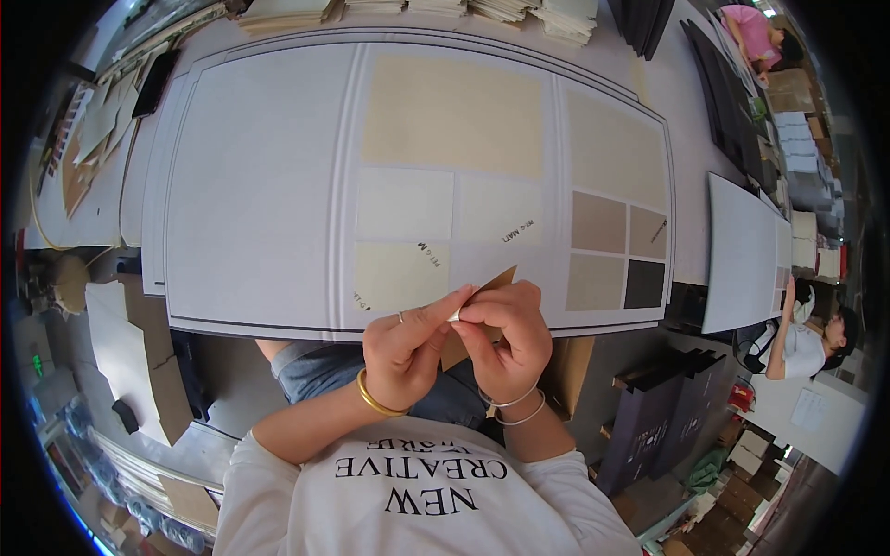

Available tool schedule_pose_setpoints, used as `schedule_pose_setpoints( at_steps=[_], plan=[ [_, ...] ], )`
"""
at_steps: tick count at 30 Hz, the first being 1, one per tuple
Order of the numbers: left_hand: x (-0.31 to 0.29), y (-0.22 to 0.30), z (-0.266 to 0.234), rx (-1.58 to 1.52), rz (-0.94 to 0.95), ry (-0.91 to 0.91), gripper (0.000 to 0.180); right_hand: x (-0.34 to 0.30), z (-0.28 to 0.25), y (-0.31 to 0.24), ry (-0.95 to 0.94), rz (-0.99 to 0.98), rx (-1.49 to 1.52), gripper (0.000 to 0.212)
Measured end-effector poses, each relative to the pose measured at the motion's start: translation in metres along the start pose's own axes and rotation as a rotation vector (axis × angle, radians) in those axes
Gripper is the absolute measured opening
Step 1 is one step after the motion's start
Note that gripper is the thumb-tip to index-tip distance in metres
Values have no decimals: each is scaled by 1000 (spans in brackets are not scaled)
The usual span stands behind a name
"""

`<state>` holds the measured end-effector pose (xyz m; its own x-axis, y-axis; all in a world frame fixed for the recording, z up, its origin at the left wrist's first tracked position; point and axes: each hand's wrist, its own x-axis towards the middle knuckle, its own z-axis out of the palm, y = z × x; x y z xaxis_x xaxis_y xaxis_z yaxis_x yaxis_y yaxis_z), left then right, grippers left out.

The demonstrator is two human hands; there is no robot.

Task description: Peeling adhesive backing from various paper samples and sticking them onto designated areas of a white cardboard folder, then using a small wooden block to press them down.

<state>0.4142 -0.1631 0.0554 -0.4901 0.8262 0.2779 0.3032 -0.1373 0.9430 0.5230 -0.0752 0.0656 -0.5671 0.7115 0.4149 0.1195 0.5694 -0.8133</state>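
My left hand (408, 341) and my right hand (505, 335) meet at the near edge of a large white sample board (260, 185). Together they pinch a small tan card swatch (491, 281) whose corner pokes up between the fingers. A white strip shows at the fingertips, where both thumbs press on it. The board carries several glued swatches: a big cream panel (452, 113), pale squares (405, 204), beige and brown tiles (598, 222) and a dark grey tile (644, 284). A gold bangle sits on my left wrist, thin silver bangles on my right.
Stacks of card sheets (505, 9) line the far edge of the table. Loose offcuts (97, 120) lie at the left. Another white board (742, 250) lies to the right, dark boards (728, 93) beyond it. Two other people (811, 338) work at the right side.
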Motion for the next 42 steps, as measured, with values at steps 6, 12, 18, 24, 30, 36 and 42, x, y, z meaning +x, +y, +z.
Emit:
schedule_pose_setpoints(
  at_steps=[6,12,18,24,30,36,42],
  plan=[
    [-1,0,-1,-41,-64,-2,41,6,-1,-1,-10,-37,-28,19],
    [-3,-2,0,-38,-49,-13,42,5,-1,-1,-22,0,-4,20],
    [-2,-3,1,-91,-3,-8,50,5,0,-4,9,88,12,19],
    [-2,-5,1,-11,27,-18,53,2,-1,0,-26,64,45,20],
    [-1,-7,1,28,22,-39,50,3,-1,-3,-26,93,76,17],
    [1,-19,5,98,139,-14,51,3,0,-2,13,90,-6,17],
    [5,-22,1,322,245,-29,54,4,-2,-4,2,97,-26,16]
  ],
)
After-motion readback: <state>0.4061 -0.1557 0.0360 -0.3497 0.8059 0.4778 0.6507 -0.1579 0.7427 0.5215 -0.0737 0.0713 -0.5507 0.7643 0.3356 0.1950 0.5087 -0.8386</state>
